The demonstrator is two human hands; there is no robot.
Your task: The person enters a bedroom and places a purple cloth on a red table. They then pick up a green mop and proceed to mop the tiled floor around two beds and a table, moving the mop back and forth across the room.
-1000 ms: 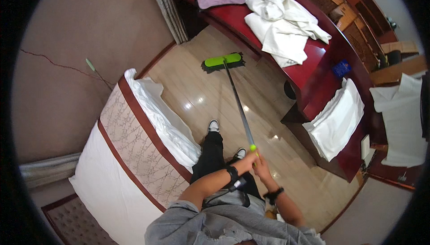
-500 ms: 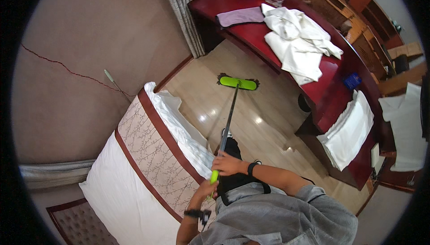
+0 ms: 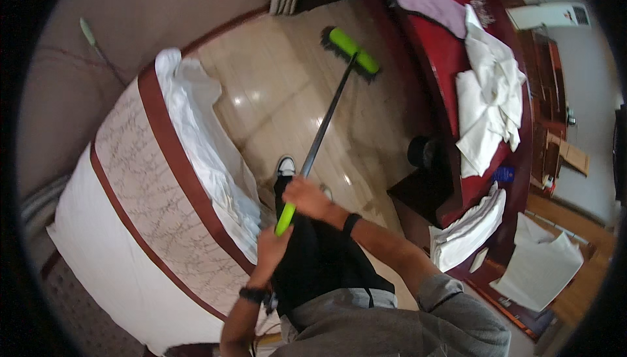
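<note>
A broom with a black pole and a lime-green head [image 3: 353,50] reaches away from me across the floor. Dark bristles fringe the head, which lies close to the red desk at the far side. My right hand [image 3: 307,197] is closed around the pole just above its green grip. Lower down, my left hand [image 3: 272,245] wraps the grip's near end. Both wrists wear dark bands. My shoe [image 3: 285,165] stands beside the pole, between the bed and the desk.
The bed [image 3: 140,141], with white linen and a patterned runner, fills the left. A dark red desk [image 3: 450,128] curves along the right, bearing crumpled white cloth [image 3: 490,102], a lilac cloth [image 3: 431,1] and folded white linen [image 3: 467,226]. A dark round object [image 3: 423,153] sits beneath the desk.
The broom head has moved farther away, turned clockwise and come nearer the desk. Both hands keep their hold on the pole. My view has shifted, with bed and desk turned.
</note>
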